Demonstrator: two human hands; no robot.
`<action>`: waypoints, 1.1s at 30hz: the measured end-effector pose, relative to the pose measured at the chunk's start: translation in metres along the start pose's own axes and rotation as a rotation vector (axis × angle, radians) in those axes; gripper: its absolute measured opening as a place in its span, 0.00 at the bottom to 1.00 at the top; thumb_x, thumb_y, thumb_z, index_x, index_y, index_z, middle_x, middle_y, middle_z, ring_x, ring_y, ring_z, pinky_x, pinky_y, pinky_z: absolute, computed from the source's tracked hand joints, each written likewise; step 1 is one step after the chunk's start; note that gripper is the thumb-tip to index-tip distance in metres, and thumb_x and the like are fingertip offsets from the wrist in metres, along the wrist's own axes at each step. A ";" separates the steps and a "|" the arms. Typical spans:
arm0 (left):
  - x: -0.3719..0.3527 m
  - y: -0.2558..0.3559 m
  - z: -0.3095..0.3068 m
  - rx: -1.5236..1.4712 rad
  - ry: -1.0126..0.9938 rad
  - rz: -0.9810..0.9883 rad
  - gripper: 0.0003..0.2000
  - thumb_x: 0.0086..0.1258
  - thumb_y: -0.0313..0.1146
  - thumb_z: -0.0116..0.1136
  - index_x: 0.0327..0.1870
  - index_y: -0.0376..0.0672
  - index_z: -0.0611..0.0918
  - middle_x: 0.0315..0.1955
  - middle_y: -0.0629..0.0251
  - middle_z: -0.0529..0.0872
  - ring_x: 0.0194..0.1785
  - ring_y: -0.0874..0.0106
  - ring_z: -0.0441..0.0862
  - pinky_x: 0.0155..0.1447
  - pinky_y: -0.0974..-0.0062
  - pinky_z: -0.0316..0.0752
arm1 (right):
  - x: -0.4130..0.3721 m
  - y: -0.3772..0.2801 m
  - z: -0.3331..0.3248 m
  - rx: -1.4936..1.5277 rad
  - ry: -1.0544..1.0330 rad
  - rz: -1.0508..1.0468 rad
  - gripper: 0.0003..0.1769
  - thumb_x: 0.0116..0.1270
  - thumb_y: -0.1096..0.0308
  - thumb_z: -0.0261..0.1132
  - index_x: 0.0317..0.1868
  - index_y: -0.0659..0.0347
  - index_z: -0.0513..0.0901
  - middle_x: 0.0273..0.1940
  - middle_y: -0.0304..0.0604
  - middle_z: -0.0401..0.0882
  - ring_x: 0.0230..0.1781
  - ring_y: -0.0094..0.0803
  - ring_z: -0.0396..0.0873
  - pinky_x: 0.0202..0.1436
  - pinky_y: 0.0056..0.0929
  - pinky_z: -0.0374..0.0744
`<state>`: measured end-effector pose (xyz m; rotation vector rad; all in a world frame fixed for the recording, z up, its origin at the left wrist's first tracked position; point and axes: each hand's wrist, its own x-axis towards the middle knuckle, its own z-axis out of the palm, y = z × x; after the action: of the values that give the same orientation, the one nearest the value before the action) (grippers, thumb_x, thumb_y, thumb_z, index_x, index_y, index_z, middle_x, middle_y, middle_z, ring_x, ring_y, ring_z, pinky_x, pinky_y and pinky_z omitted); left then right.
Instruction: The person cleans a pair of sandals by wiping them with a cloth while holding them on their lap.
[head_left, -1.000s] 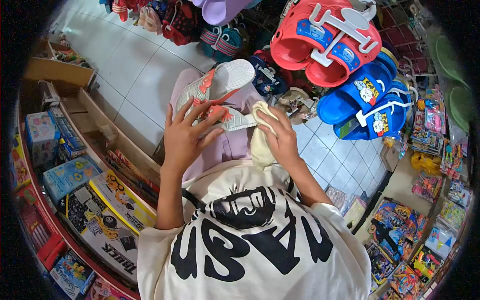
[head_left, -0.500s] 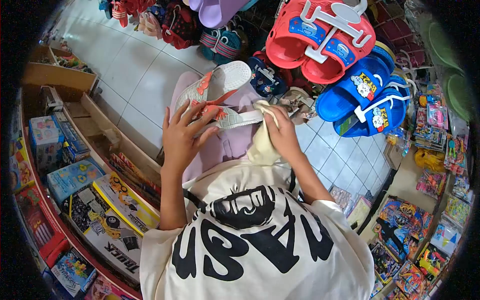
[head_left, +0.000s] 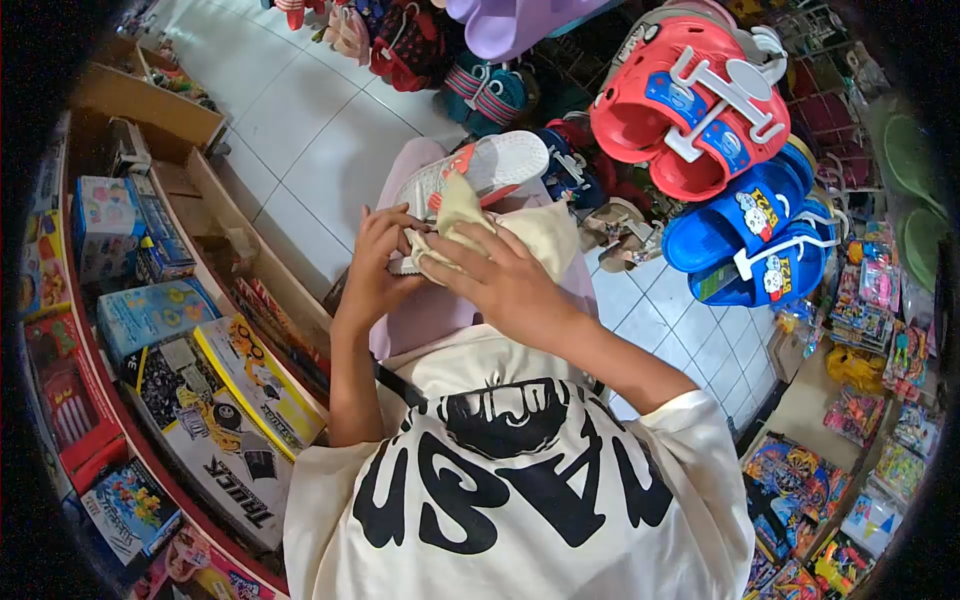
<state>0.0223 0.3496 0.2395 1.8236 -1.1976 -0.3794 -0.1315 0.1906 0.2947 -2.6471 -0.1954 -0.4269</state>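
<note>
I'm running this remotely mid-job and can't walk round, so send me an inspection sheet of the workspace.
Surface: lilac-clad lap.
Job's things: white-and-coral far sandal partly exposed; near sandal mostly hidden; pale yellow cloth bunched.
Clutter: red clogs and blue slides crowd the picture's right.
Hands: left hand at near sandal's end, grip unclear; right hand gripping cloth.
Cables: nothing seen.
Surroundings: boxed toys left, tiled floor ahead, packaged goods right.

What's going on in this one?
A person is handling a pale yellow cloth with the right hand. The left hand is close beside it, at a white edge mostly hidden by cloth and fingers; its exact grip is unclear. A white-and-orange sandal shows just beyond the hands. Red clogs and blue slippers hang nearby.
</note>
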 end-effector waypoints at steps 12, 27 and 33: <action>0.010 0.005 0.006 -0.207 0.019 0.007 0.17 0.42 0.30 0.77 0.26 0.45 0.76 0.56 0.68 0.78 0.71 0.55 0.61 0.73 0.44 0.46 | 0.002 -0.005 -0.038 -0.084 -0.143 0.084 0.24 0.59 0.71 0.56 0.59 0.55 0.77 0.65 0.42 0.68 0.63 0.48 0.67 0.64 0.46 0.68; -0.002 0.007 -0.001 -0.333 0.054 -0.188 0.17 0.41 0.30 0.79 0.21 0.43 0.76 0.53 0.61 0.77 0.58 0.63 0.74 0.58 0.65 0.71 | -0.018 0.011 -0.085 0.166 0.060 0.443 0.19 0.62 0.77 0.60 0.53 0.55 0.82 0.60 0.53 0.71 0.61 0.50 0.69 0.66 0.41 0.66; 0.008 0.031 0.005 -0.537 -0.036 -0.525 0.16 0.50 0.26 0.77 0.32 0.41 0.76 0.34 0.67 0.83 0.42 0.75 0.80 0.43 0.78 0.74 | -0.061 0.011 -0.098 0.273 0.346 0.728 0.15 0.66 0.73 0.61 0.53 0.59 0.83 0.59 0.51 0.72 0.62 0.41 0.71 0.66 0.33 0.65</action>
<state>0.0053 0.3362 0.2631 1.6238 -0.5395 -0.9354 -0.2131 0.1329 0.3533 -2.1349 0.7377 -0.5406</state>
